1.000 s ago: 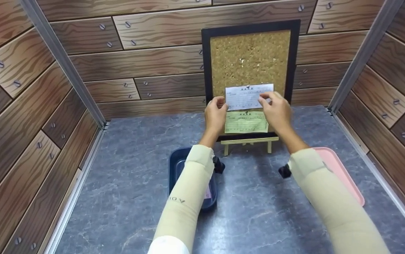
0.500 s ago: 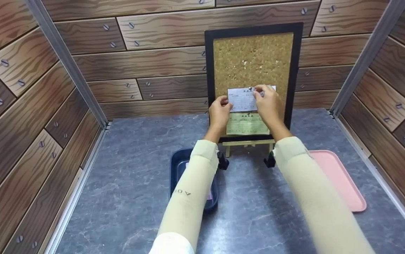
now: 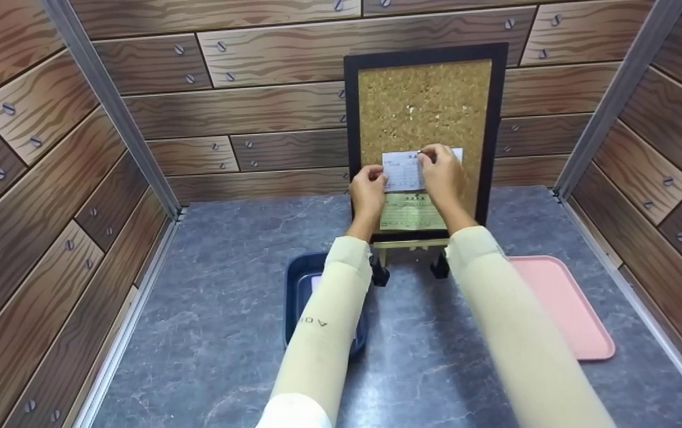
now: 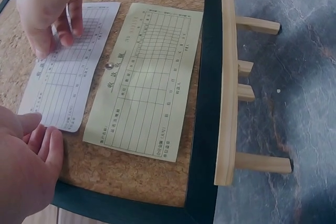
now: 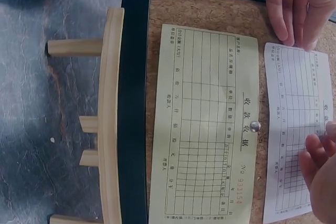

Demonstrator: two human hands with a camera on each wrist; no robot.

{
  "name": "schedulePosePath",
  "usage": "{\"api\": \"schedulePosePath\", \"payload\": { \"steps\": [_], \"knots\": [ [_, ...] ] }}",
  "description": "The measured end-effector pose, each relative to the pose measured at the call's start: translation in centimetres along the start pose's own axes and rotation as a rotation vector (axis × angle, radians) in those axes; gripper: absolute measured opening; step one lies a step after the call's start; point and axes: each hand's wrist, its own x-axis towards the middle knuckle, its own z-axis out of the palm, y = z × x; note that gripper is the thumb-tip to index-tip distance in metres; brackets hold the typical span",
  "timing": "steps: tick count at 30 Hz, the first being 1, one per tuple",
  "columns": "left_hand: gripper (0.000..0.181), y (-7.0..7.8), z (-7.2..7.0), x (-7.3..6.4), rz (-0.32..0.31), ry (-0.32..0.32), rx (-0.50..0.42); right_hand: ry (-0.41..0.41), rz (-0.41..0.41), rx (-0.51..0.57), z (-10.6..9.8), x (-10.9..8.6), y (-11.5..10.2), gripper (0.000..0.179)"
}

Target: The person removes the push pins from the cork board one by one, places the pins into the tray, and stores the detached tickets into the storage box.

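A white receipt slip [image 3: 399, 171] lies against the lower part of a black-framed corkboard [image 3: 424, 95]. My left hand [image 3: 368, 191] pinches its left edge between thumb and fingers. At the slip's top middle, my right hand [image 3: 443, 178] has thumb and forefinger together on a pushpin, mostly hidden behind the fingertips. Just below hangs a yellow-green receipt slip [image 4: 147, 82], fixed at its top by a round silver pushpin [image 5: 255, 126]. Part of the white slip is covered by the right hand in the head view.
A small wooden easel [image 4: 227, 87] carries the board. A dark blue tray [image 3: 291, 297] with a purple paper [image 3: 316, 282] stands under the left forearm. Beyond the right forearm is a pink tray [image 3: 561, 303]. Wood-patterned walls enclose the grey tabletop [image 3: 216, 297].
My right hand has moved left from the white slip's right part to the pushpin at its top middle, covering it. The left hand stays at the slip's left edge.
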Motion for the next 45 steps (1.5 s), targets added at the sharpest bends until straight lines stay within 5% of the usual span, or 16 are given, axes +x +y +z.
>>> {"api": "schedulePosePath", "payload": {
  "steps": [26, 37, 45],
  "knots": [
    [0.016, 0.8, 1.2, -1.4, -0.067, 0.154, 0.056, 0.028, -0.014, 0.059, 0.4, 0.2, 0.3, 0.017],
    [0.013, 0.4, 0.8, -1.3, -0.076, 0.074, 0.08, 0.012, -0.01, 0.054, 0.6, 0.2, 0.4, 0.016],
    [0.01, 0.4, 0.6, -0.8, -0.064, 0.085, 0.001, 0.002, -0.009, 0.055, 0.6, 0.4, 0.4, 0.017]
  ]
}}
